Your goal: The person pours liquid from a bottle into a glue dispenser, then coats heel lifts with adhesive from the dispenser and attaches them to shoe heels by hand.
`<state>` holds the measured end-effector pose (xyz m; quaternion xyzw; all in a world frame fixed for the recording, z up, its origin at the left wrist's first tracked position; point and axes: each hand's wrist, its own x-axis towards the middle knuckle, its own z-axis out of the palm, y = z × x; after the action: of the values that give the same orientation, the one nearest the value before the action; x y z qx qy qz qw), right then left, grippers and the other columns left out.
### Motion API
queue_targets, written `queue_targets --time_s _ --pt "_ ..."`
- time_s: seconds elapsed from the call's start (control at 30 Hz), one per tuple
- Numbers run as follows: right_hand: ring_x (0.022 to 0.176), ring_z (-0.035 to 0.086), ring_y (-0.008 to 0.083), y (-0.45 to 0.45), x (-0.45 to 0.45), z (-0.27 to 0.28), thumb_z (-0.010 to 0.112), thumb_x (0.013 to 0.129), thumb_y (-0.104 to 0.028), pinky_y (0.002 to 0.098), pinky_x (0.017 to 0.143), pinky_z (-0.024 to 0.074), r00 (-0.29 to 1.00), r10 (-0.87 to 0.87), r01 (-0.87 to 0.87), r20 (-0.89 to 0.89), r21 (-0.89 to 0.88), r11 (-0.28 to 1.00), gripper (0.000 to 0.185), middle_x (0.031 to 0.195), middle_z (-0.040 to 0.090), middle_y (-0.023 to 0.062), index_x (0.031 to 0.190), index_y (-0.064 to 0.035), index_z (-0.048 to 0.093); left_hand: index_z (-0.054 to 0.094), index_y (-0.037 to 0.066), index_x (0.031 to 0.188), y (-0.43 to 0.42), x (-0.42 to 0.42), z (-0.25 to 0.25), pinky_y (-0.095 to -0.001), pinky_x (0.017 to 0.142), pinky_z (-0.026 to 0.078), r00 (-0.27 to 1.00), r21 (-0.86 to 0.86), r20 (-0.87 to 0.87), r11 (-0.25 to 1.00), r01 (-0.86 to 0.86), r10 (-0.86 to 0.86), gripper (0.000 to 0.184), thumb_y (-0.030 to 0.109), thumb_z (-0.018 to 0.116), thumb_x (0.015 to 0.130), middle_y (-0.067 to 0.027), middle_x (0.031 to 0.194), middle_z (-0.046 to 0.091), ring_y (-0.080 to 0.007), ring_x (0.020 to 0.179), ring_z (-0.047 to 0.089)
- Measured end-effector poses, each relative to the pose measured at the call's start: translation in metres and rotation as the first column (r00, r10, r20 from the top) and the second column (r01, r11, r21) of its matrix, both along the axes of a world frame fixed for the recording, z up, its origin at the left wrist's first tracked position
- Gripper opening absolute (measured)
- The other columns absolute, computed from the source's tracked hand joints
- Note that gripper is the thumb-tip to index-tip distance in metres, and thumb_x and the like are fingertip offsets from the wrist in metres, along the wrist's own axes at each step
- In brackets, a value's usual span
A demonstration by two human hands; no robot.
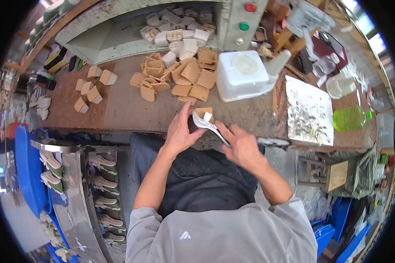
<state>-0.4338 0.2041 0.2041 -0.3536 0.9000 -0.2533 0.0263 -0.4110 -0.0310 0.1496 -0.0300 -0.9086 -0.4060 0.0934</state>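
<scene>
At the bench's front edge, my left hand [180,133] holds a small tan-and-white heel block [204,113], fingers and thumb curled around its side. My right hand [240,147] is closed around a slim tool [220,137] with a shiny metal part, its tip reaching the block. A white curved strip shows along the block's near side; I cannot tell whether it belongs to the block or the tool. Just beyond my hands lies a pile of tan heel pieces [191,72]. To the left sit several tan-and-white blocks [93,93] like the held one.
White heel pieces [175,37] fill the metal cabinet opening [94,41] behind the pile. A white plastic container [242,72] with a spout stands right of it. Farther right are a stained white board [309,111] and a green liquid bottle [350,119]. Shoes [105,186] hang on a rack at left.
</scene>
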Motion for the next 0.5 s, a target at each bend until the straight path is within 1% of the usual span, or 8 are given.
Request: queue_targets --time_s 0.1,0.17,0.27,0.3,0.4,0.43,0.47,0.5 --pt "0.086 0.064 0.032 0.041 -0.022 0.02 0.073 0.072 -0.011 0.0415 0.074 0.055 1.0 -0.015 0.014 0.014 0.075 0.997 0.071 0.098 0.061 0.0116 0.139 -0.0182 0.054 0.022 0.0 0.15 0.0 -0.001 -0.002 -0.0445 0.099 0.046 1.0 0.127 -0.007 0.992 0.022 -0.021 0.101 0.025 0.084 0.075 -0.023 0.123 0.062 -0.0381 0.115 0.059" --pt "0.085 0.064 0.0316 0.084 -0.048 0.017 0.073 0.071 -0.012 0.0416 0.074 0.0547 0.999 -0.035 0.037 -0.027 0.099 0.994 0.07 0.094 0.06 0.0091 0.138 -0.0222 0.056 0.018 0.0 0.152 0.003 0.006 0.009 -0.04 0.098 0.047 0.993 0.326 0.106 0.945 0.017 -0.054 0.103 0.019 0.084 0.076 -0.0203 0.123 0.061 -0.0304 0.114 0.061" --pt "0.093 0.064 0.0317 0.116 -0.07 0.016 0.077 0.071 -0.015 0.0397 0.079 0.053 0.985 0.002 0.047 -0.174 0.273 0.961 0.066 0.107 0.065 0.0108 0.134 -0.0154 0.059 0.017 0.004 0.154 0.02 0.025 0.045 -0.0356 0.093 0.05 0.946 0.846 0.217 0.53 -0.06 -0.239 0.101 0.004 0.083 0.077 -0.0129 0.124 0.058 -0.0211 0.111 0.06" --pt "0.097 0.064 0.0319 0.12 -0.071 0.019 0.078 0.073 -0.018 0.0387 0.082 0.0527 0.964 0.06 0.034 -0.259 0.345 0.938 0.064 0.111 0.066 0.0123 0.134 -0.0126 0.059 0.017 0.004 0.154 0.023 0.032 0.058 -0.0359 0.093 0.049 0.941 0.834 0.198 0.552 -0.015 -0.273 0.101 0.004 0.083 0.077 -0.0132 0.124 0.058 -0.021 0.111 0.06" --pt "0.102 0.064 0.0276 0.093 -0.041 0.021 0.08 0.077 -0.022 0.0367 0.089 0.0515 0.978 -0.144 0.125 -0.149 -0.129 0.984 0.066 0.118 0.066 0.0127 0.137 -0.008 0.057 0.02 0.005 0.153 0.031 0.05 0.091 -0.039 0.097 0.048 0.936 0.703 0.033 0.674 0.228 -0.351 0.101 0.003 0.084 0.075 -0.0163 0.128 0.058 -0.0254 0.114 0.06" --pt "0.104 0.063 0.0223 0.082 -0.027 0.021 0.079 0.08 -0.025 0.036 0.091 0.0508 0.92 0.018 0.169 0.391 -0.437 0.884 0.074 0.126 0.063 0.0128 0.145 -0.0075 0.048 0.023 0.005 0.152 0.032 0.052 0.099 -0.04 0.098 0.048 0.921 0.514 -0.062 0.779 0.359 -0.384 0.1 0.004 0.084 0.074 -0.0174 0.129 0.058 -0.0278 0.114 0.06" --pt "0.107 0.062 0.0192 0.067 -0.012 0.028 0.081 0.079 -0.021 0.0361 0.092 0.0505 0.736 0.337 0.196 0.587 -0.661 0.724 0.085 0.129 0.062 0.0109 0.151 -0.0068 0.039 0.025 0.005 0.152 0.032 0.053 0.107 -0.0411 0.099 0.048 0.889 0.29 -0.147 0.84 0.458 -0.434 0.098 0.004 0.084 0.073 -0.0185 0.13 0.058 -0.0301 0.115 0.06" --pt "0.111 0.061 0.0208 0.049 0.002 0.035 0.083 0.076 -0.015 0.035 0.095 0.0487 0.653 0.498 0.148 0.571 -0.741 0.655 0.091 0.131 0.06 0.0122 0.153 -0.0057 0.035 0.027 0.005 0.151 0.033 0.055 0.116 -0.0422 0.1 0.047 0.84 0.048 -0.216 0.854 0.518 -0.498 0.097 0.005 0.084 0.073 -0.0195 0.132 0.057 -0.0325 0.116 0.06"
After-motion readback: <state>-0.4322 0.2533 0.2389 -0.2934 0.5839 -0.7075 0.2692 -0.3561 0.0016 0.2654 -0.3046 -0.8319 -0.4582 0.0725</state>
